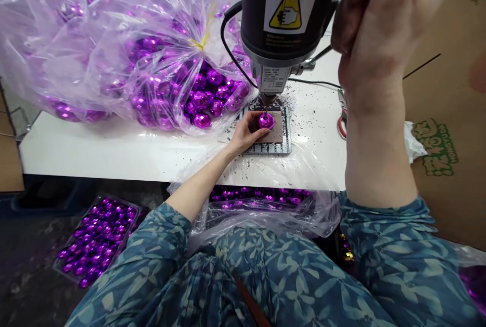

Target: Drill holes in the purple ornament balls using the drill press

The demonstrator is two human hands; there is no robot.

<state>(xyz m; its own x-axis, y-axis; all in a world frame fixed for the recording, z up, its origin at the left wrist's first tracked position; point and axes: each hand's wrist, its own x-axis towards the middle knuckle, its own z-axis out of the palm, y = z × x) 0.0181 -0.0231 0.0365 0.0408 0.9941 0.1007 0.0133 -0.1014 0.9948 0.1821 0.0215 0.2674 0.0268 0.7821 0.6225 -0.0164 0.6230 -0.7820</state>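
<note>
My left hand [243,133] grips a shiny purple mirror-faceted ball [267,122] between thumb and fingers. The ball rests on a brown board [276,135] over the slotted metal base [287,145] of a drill press [292,46]. Directly above, the drill's chuck [268,98] points down, its bit at the top of the ball. Raised at the upper right, my right hand [387,23] is closed around a dark knob [351,10] beside the motor housing. Part of that hand runs out of the frame's top.
A clear plastic bag [152,69] of purple balls, tied with yellow, covers the table's left. Dark shavings surround the base. Red-handled scissors [342,123] lie right, near a cardboard box [448,114]. Below are an open bag [266,210] and a tray [132,215] of purple balls.
</note>
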